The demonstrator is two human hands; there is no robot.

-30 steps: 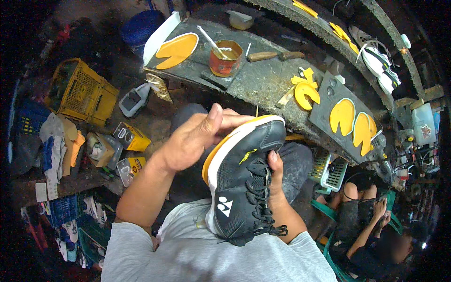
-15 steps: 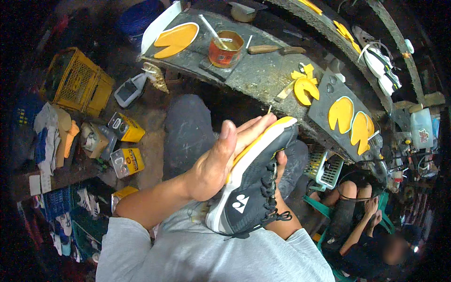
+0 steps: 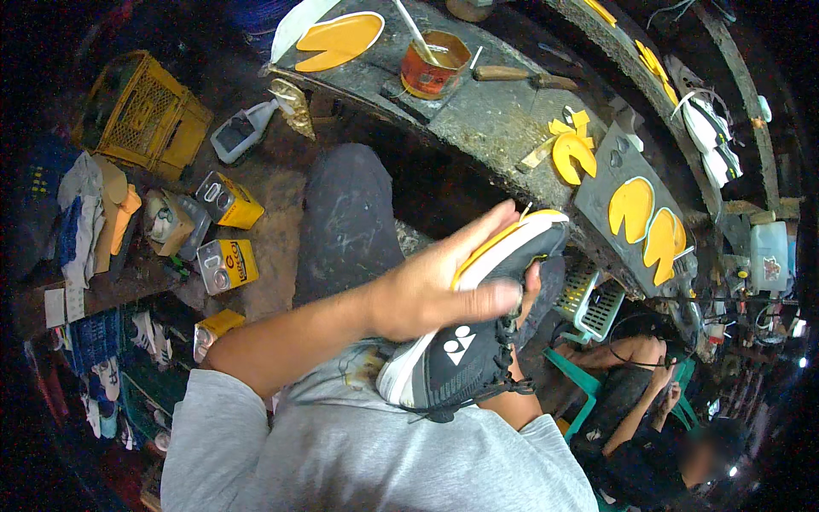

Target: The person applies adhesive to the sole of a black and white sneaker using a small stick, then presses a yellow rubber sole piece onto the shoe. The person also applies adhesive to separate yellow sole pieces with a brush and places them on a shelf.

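Note:
A black sports shoe (image 3: 465, 363) with a white midsole and black laces is held on its side in front of my chest, its toe pointing away to the right. A yellow layer (image 3: 488, 249) runs along its sole. My left hand (image 3: 420, 297) wraps the sole side, fingers lying along the yellow layer and the slightly blurred thumb across the midsole. On the lace side, my right hand (image 3: 531, 293) grips the shoe; most of it is hidden behind the upper. A thin pale stick-like tip (image 3: 526, 207) shows beside the toe.
The workbench (image 3: 478, 119) ahead carries a red glue tin (image 3: 433, 70) with a brush, a wooden-handled knife (image 3: 522, 77) and yellow cut pieces (image 3: 630, 210). Yellow cans (image 3: 229, 266) and a yellow crate (image 3: 153, 119) stand left. Another person (image 3: 636, 410) sits at right near a green basket (image 3: 589, 299).
My left thumb has come down from sticking up to lie across the shoe's side. The shoe has shifted slightly right, and the view has moved a little.

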